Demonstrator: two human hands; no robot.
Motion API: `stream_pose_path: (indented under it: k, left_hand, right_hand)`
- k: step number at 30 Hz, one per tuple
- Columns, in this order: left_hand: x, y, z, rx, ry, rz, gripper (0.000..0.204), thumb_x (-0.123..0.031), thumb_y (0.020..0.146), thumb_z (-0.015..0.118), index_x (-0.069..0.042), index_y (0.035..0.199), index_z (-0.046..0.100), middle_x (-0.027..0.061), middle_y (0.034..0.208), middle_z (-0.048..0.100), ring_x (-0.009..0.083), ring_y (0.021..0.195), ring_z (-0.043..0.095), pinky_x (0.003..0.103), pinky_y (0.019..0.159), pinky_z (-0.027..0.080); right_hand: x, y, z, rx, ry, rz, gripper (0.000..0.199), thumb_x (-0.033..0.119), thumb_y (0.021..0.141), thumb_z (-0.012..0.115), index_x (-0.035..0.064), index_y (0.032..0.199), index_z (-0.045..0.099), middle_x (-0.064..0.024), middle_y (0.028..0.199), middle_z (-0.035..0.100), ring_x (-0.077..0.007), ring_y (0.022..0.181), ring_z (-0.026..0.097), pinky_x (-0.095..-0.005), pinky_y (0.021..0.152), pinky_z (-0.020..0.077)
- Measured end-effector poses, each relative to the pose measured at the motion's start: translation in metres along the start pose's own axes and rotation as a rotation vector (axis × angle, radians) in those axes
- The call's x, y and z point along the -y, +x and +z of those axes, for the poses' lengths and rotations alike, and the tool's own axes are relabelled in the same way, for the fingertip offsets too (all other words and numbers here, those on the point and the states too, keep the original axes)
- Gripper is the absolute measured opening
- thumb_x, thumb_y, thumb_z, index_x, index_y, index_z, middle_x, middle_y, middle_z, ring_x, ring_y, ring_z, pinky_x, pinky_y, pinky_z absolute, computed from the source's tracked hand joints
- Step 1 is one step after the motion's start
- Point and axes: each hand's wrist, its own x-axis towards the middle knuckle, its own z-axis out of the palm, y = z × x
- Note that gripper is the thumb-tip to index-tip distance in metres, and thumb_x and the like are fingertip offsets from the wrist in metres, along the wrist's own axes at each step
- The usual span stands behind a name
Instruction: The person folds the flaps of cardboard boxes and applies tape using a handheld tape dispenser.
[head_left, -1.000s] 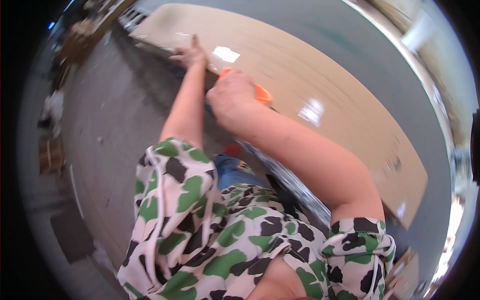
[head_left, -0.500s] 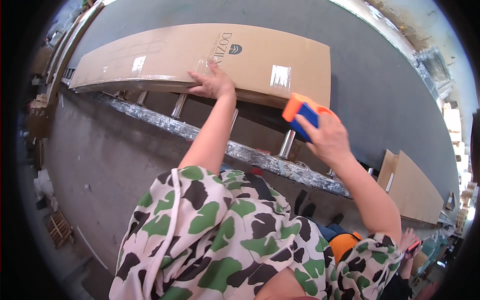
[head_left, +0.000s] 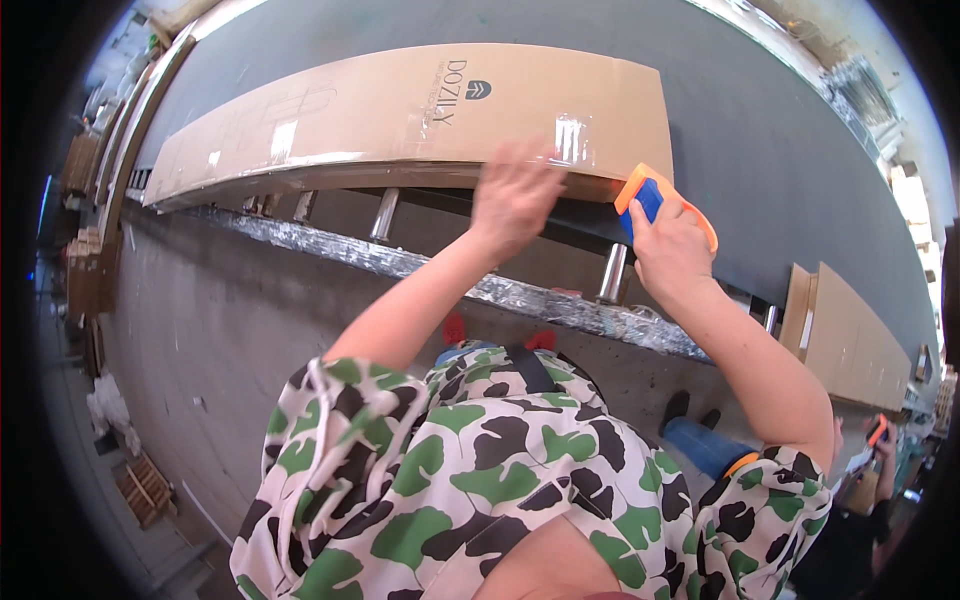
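A long brown cardboard box (head_left: 360,115) lies lengthwise on the conveyor, with clear tape strips on its top and along its near edge. My left hand (head_left: 515,200), blurred by motion, hovers at that near edge right of the middle, its fingers spread and holding nothing. Whether it touches the cardboard I cannot tell. My right hand (head_left: 676,245) is wrapped round an orange and blue tape dispenser (head_left: 648,196). The dispenser's front end is at the box's near right corner. My palm hides part of its handle.
Metal rollers (head_left: 385,215) and a conveyor rail (head_left: 400,262) wrapped in film run between me and the box. A second cardboard box (head_left: 855,335) stands on the right. Another person's hand (head_left: 885,440) shows at the lower right, with an orange-red object.
My left hand has lifted from the box top and moved right along its near edge. My right hand has carried the tape dispenser slightly right and up to the box's corner.
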Motion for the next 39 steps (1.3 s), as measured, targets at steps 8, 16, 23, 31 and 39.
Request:
stream_pose_path:
  k: [8, 16, 23, 31, 39]
  left_hand:
    - [0.031, 0.043, 0.071, 0.314, 0.158, 0.299, 0.071, -0.047, 0.087, 0.056, 0.001, 0.137, 0.040, 0.0183, 0.142, 0.043, 0.0360, 0.134, 0.038, 0.049, 0.110, 0.029]
    - [-0.004, 0.069, 0.102, 0.282, 0.230, 0.266, 0.059, -0.036, 0.089, 0.047, 0.005, 0.132, 0.047, 0.0256, 0.138, 0.046, 0.0422, 0.130, 0.042, 0.059, 0.106, 0.029]
    - [0.012, 0.045, 0.091, 0.179, 0.065, 0.480, 0.056, -0.041, 0.088, 0.050, -0.006, 0.132, 0.050, 0.0172, 0.126, 0.056, 0.0344, 0.126, 0.048, 0.053, 0.109, 0.028]
    - [0.181, -0.116, -0.062, -0.239, 0.419, -0.678, 0.073, -0.046, 0.087, 0.060, -0.006, 0.142, 0.036, 0.0207, 0.150, 0.030, 0.0348, 0.142, 0.022, 0.051, 0.115, 0.014]
    - [0.300, -0.089, -0.112, -0.883, -0.222, -1.796, 0.087, -0.040, 0.093, 0.052, 0.008, 0.147, 0.005, 0.0285, 0.153, 0.015, 0.0372, 0.144, 0.015, 0.037, 0.117, 0.016]
  right_hand:
    - [0.021, 0.085, -0.099, 0.577, 0.239, 0.423, 0.030, 0.029, 0.070, 0.071, 0.0094, 0.092, 0.074, -0.0112, 0.096, 0.070, -0.0259, 0.092, 0.067, -0.0352, 0.078, 0.0546]
    - [-0.063, -0.015, -0.098, 0.510, 0.551, 0.773, 0.073, 0.044, 0.058, 0.076, -0.0014, 0.114, 0.066, -0.0223, 0.096, 0.069, -0.0290, 0.092, 0.068, -0.0352, 0.084, 0.0509]
    - [-0.041, 0.124, -0.034, -0.079, 2.141, 0.537, 0.037, 0.023, 0.085, 0.064, 0.0008, 0.115, 0.062, -0.0050, 0.095, 0.066, -0.0130, 0.087, 0.062, -0.0280, 0.078, 0.0512]
    - [-0.004, 0.260, 0.020, 0.147, 2.041, 0.209, 0.036, 0.025, 0.091, 0.058, -0.0020, 0.113, 0.061, -0.0085, 0.106, 0.065, -0.0169, 0.106, 0.059, -0.0321, 0.095, 0.0450]
    - [-0.060, 0.362, 0.116, -0.067, 1.199, -0.097, 0.044, 0.040, 0.099, 0.042, 0.0043, 0.116, 0.060, -0.0147, 0.117, 0.063, -0.0285, 0.113, 0.058, -0.0370, 0.095, 0.0432]
